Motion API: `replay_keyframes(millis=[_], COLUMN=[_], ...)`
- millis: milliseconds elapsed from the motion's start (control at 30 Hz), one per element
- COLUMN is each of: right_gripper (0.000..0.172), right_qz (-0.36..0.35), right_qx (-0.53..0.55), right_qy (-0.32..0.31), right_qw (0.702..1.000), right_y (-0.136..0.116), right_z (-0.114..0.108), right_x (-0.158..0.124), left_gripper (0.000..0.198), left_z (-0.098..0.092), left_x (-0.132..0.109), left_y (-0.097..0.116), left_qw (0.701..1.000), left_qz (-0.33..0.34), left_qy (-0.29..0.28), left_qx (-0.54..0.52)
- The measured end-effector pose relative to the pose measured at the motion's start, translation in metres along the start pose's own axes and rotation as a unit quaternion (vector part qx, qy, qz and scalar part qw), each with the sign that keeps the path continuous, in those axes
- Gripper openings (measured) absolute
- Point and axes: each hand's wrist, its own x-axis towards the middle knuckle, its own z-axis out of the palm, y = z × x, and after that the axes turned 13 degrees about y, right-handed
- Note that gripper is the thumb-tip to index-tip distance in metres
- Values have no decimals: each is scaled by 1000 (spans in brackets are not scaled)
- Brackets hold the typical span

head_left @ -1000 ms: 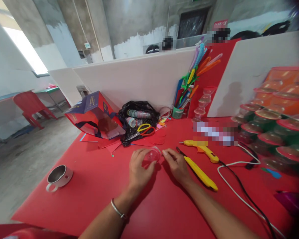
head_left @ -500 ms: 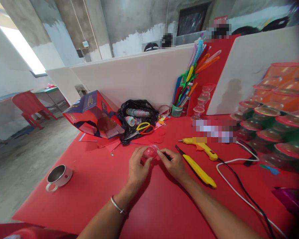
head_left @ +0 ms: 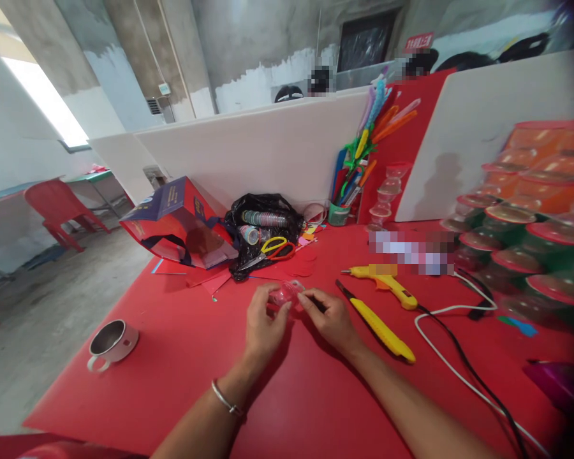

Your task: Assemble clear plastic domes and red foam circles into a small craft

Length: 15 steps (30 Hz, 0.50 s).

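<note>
Between my two hands, just above the red tabletop, is a small clear plastic cup [head_left: 287, 292] with the red showing through it. My left hand [head_left: 266, 320] has its thumb and fingers curled around the cup's left side. On the other side, my right hand [head_left: 328, 315] pinches the cup's edge between thumb and fingers. A yellow utility knife [head_left: 381, 328] lies right of my right hand, and a yellow hot glue gun [head_left: 387, 284] rests just beyond it. Scissors [head_left: 269, 250] with yellow and orange handles lie past my hands on a black plastic bag [head_left: 287, 210].
A white mug [head_left: 113, 344] stands at left on the red table [head_left: 191, 382]. Behind it lies a red and blue gift bag [head_left: 182, 220]. Stacked clear cups [head_left: 526, 248] fill the right side. White and black cords [head_left: 452, 366] run along the right; a pen holder [head_left: 338, 213] stands at the back.
The cup has tilted a little between my fingers and looks flatter from above. Both hands keep their hold in nearly the same place.
</note>
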Motion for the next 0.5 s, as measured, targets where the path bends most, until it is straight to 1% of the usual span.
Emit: replay_keyframes(millis=[167, 267, 367, 433, 500], right_gripper=[31, 36, 39, 41, 51], right_qz=[4, 16, 56, 79, 92], right_qx=[8, 20, 66, 102, 141], right_qy=[-1, 0, -3, -18, -45], right_qw=[1000, 1000, 996, 991, 985], right_y=[-1, 0, 2, 4, 6], right_z=[0, -2, -5, -6, -6], right_x=[-1, -1, 0, 1, 2], left_gripper=[27, 29, 29, 29, 28], left_z=[0, 0, 0, 0, 0], left_x=[1, 1, 0, 0, 0], left_y=[1, 2, 3, 5, 7], left_qw=[1000, 1000, 999, 998, 997], left_qz=[14, 14, -10, -30, -50], left_qy=[5, 5, 10, 13, 9], left_qx=[-9, -19, -35, -45, -55])
